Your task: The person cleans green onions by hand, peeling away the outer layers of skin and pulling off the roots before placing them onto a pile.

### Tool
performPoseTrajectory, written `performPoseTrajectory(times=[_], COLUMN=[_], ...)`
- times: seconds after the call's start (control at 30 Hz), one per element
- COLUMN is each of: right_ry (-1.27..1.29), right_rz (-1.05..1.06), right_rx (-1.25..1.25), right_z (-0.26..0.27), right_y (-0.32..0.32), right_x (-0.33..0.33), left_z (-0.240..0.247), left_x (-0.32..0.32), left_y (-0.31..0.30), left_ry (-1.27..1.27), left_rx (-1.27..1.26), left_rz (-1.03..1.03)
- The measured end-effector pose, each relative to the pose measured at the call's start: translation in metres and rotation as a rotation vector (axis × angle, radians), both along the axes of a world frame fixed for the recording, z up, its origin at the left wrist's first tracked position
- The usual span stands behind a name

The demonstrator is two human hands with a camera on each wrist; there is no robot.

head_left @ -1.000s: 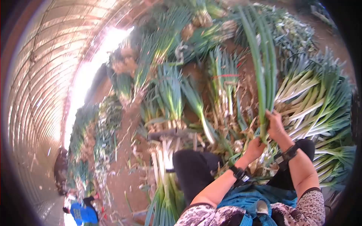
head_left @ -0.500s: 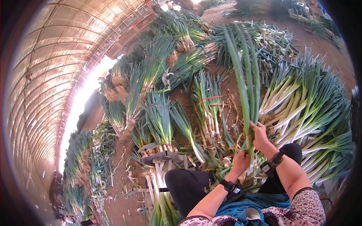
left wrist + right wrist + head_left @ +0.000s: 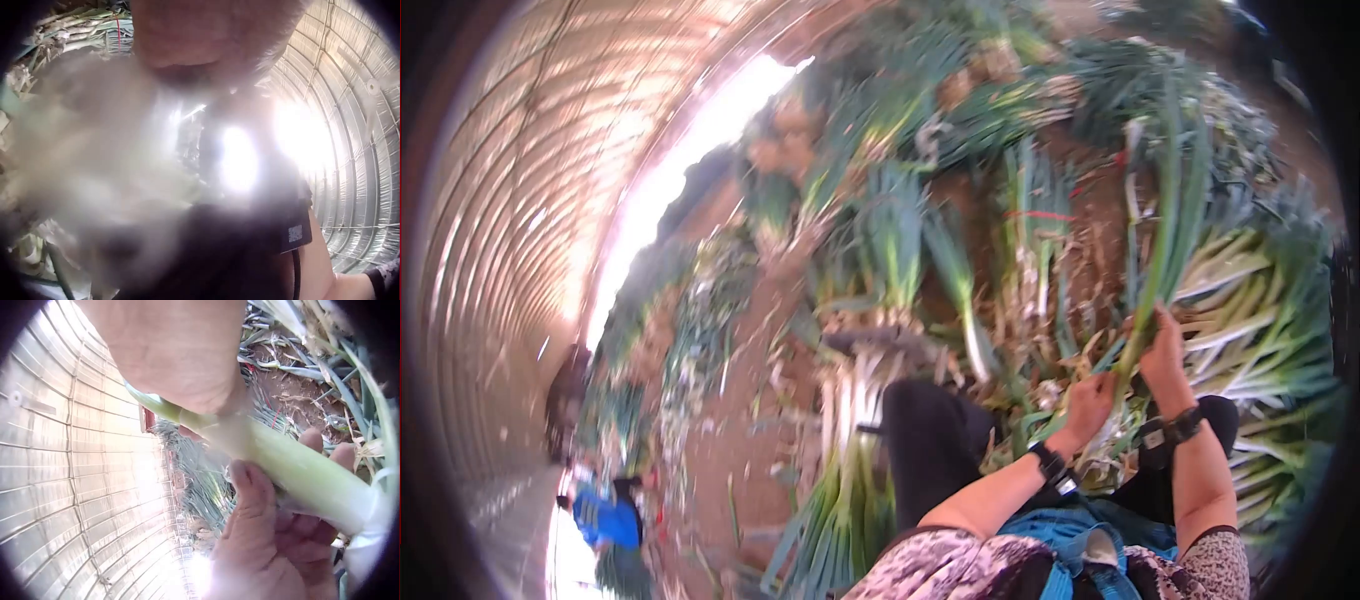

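A long green onion point(image 3: 1168, 215) stands up from between both hands, its green leaves rising and leaning right at the top. My left hand point(image 3: 1088, 408) holds it low on the stalk. Just to the right and a little higher, my right hand point(image 3: 1165, 360) grips the same stalk. The right wrist view shows the pale green stalk point(image 3: 300, 465) up close, with the left thumb point(image 3: 250, 481) pressed along it and left fingers behind. There the right hand point(image 3: 169, 350) fills the top and covers part of the stalk. Strong blur hides most of the left hand's work in its own wrist view.
Green onions with white stalks point(image 3: 1225, 320) are heaped at the right. Tied bundles point(image 3: 1035, 230) stand ahead, and more onions point(image 3: 840, 470) lie by the left knee. Dry leaf scraps cover the ground point(image 3: 735, 440). A person in blue point(image 3: 607, 515) is at the far left.
The head view swings left and back, blurring the surroundings. The held onion's leaves, earlier leaning left, now lean right. Both hands stay on the stalk.
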State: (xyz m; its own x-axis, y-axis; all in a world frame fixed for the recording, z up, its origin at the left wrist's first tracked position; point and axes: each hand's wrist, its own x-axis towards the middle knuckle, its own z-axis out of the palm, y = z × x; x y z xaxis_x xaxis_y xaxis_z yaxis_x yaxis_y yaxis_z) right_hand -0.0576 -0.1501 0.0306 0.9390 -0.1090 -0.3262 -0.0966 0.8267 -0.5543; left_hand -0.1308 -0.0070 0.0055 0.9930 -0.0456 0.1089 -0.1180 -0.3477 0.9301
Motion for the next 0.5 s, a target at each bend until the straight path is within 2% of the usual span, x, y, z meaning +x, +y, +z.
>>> performPoseTrajectory(times=[0.07, 0.13, 0.27, 0.33, 0.4, 0.47, 0.5], right_ry=[-0.058, -0.088, -0.140, -0.096, -0.113, -0.128, -0.137], right_rz=[0.064, 0.079, 0.183, 0.202, 0.229, 0.273, 0.254], right_rx=[-0.003, 0.008, 0.078, 0.056, 0.040, 0.092, 0.079], right_z=[-0.017, -0.010, -0.009, -0.004, -0.006, -0.002, -0.003], right_y=[-0.006, -0.006, -0.004, 0.002, 0.004, 0.006, 0.007], right_x=[0.006, 0.001, 0.000, -0.001, -0.002, -0.002, -0.002], left_z=[-0.013, -0.021, 0.003, 0.002, 0.002, 0.007, 0.008], left_x=[0.000, 0.002, -0.001, -0.001, 0.000, 0.000, 0.001], left_y=[-0.001, -0.001, 0.005, 0.000, 0.008, 0.011, 0.012], left_ry=[0.006, 0.228, 0.380, 0.405, 0.455, 0.665, 0.669], left_rx=[-0.060, -0.329, -0.381, -0.593, -0.499, -0.719, -0.722], left_rz=[0.074, -0.017, -0.063, -0.170, -0.174, -0.144, -0.141])
